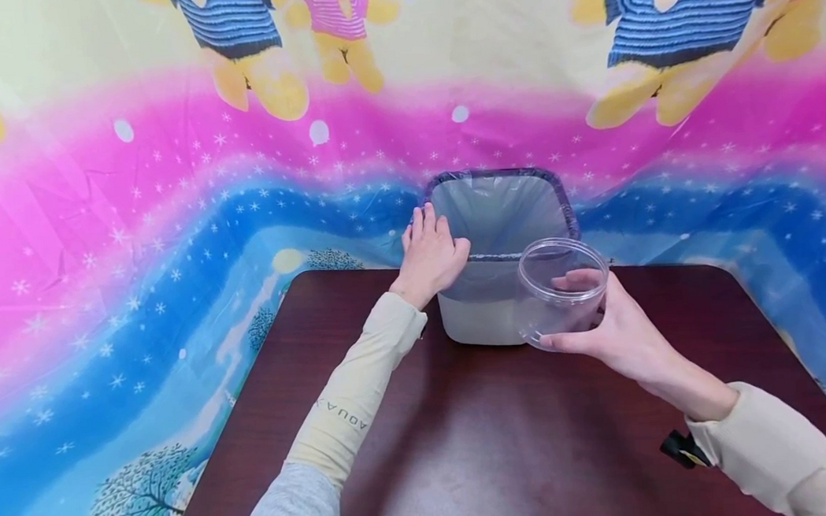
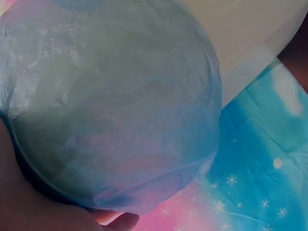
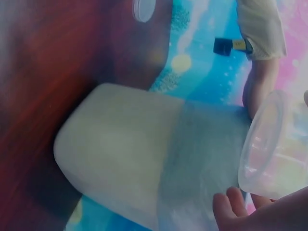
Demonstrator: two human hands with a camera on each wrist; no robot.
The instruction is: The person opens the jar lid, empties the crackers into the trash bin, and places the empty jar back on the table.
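Observation:
A bin (image 1: 484, 317) stands on the table, lined with a translucent bag folded over its dark rim (image 1: 496, 174). My left hand (image 1: 432, 249) rests at the bin's left rim, fingers extended and thumb spread toward the front. In the left wrist view the bag liner (image 2: 144, 110) fills most of the picture, with part of the left hand (image 2: 48, 207) along its edge. My right hand (image 1: 619, 320) holds a clear plastic jar (image 1: 561, 312) between thumb and fingers, in front of the bin's right side. The jar's round mouth faces up, without a lid; no contents show inside.
The dark red table (image 1: 482, 459) extends toward me. A printed cloth (image 1: 350, 159) hangs behind and at both sides of it. A pale round object (image 3: 144, 8) lies on the table at the top of the right wrist view.

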